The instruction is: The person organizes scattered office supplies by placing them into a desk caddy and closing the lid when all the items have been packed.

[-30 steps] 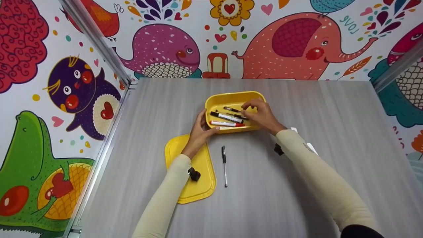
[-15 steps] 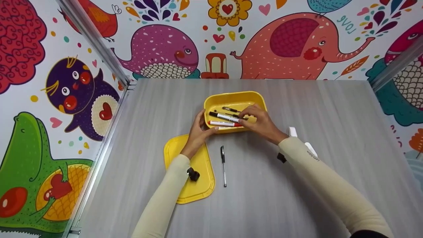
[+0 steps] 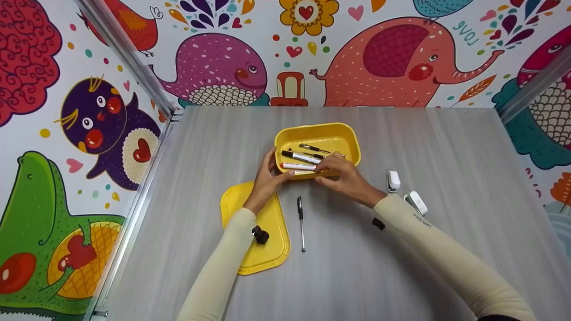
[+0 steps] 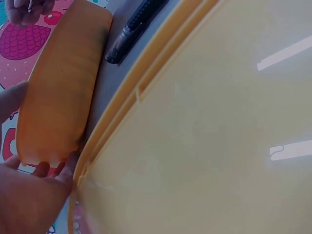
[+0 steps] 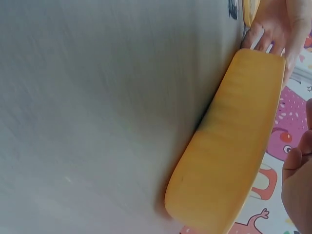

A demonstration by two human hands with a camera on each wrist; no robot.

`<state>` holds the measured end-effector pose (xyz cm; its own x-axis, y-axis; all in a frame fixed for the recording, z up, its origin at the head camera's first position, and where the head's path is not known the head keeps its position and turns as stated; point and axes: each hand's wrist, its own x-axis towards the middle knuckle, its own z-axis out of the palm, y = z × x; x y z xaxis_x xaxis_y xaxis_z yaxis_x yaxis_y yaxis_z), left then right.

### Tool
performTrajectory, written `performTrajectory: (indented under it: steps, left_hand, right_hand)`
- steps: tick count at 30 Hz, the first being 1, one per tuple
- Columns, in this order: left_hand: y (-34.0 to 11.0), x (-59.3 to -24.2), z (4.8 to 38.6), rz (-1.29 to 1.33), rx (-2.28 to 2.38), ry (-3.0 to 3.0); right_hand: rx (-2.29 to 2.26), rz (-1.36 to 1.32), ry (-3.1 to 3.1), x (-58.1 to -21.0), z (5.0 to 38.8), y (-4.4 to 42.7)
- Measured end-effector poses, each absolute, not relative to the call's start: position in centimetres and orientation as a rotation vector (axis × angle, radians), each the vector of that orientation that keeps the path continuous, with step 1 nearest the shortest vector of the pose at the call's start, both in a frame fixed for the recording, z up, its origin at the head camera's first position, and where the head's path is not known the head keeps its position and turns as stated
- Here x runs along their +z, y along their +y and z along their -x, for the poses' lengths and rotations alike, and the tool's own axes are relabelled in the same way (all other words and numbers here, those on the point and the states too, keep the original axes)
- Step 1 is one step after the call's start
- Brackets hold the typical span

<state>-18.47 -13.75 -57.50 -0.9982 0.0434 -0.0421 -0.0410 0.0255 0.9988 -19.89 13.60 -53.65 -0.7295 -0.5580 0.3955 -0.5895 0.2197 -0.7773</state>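
A yellow box (image 3: 343, 138) holds a black-capped marker (image 3: 299, 157), a red-capped marker (image 3: 298, 166) and several black pens (image 3: 313, 147). At its left end my left hand (image 3: 266, 178) grips the wall, the thumb at the near rim and the fingers outside. My right hand (image 3: 345, 178) hovers over the near rim, bent fingers close to the red-capped marker's right end and thumb apart from them. Nothing shows in its grasp; the marker's tip is hidden behind the fingers. The right wrist view shows the box's outer side (image 5: 226, 141) with the right hand (image 5: 300, 180) beside it.
A yellow lid (image 3: 272, 240) lies under my left forearm. Right of it is a clear pen with a black cap (image 3: 301, 223). Two small white staplers (image 3: 393, 182) (image 3: 416, 203) lie by my right sleeve. A printed wall stands behind the table.
My right hand has moved from inside the box's right side toward the near rim, down and left. The left hand keeps its hold. Both white staplers are now uncovered.
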Motion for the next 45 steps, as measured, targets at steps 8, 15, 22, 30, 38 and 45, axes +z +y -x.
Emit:
performTrajectory:
  steps: [8, 15, 22, 30, 38, 45]
  left_hand:
    - [-13.7, -57.6, 18.5, 0.005, 2.137, 2.224]
    - [-13.6, -57.6, 18.4, 0.012, 2.130, 2.234]
    - [-13.5, -57.6, 18.5, 0.014, 2.132, 2.234]
    - [-13.6, -57.5, 18.5, 0.020, 2.130, 2.231]
    - [-13.7, -57.6, 18.5, 0.000, 2.138, 2.228]
    - [-13.6, -57.6, 18.6, 0.004, 2.154, 2.228]
  right_hand:
    - [1.560, -1.212, -2.378, -54.7, 18.8, 13.1]
    - [1.537, -1.288, -2.448, -55.9, 18.2, 12.9]
    - [1.588, -1.368, -2.497, -56.5, 18.5, 12.7]
    - [1.686, -1.485, -2.617, -56.7, 19.0, 12.3]
    - [1.602, -1.627, -2.734, -57.3, 19.6, 11.2]
    - [1.383, -1.757, -2.734, -57.9, 20.1, 10.1]
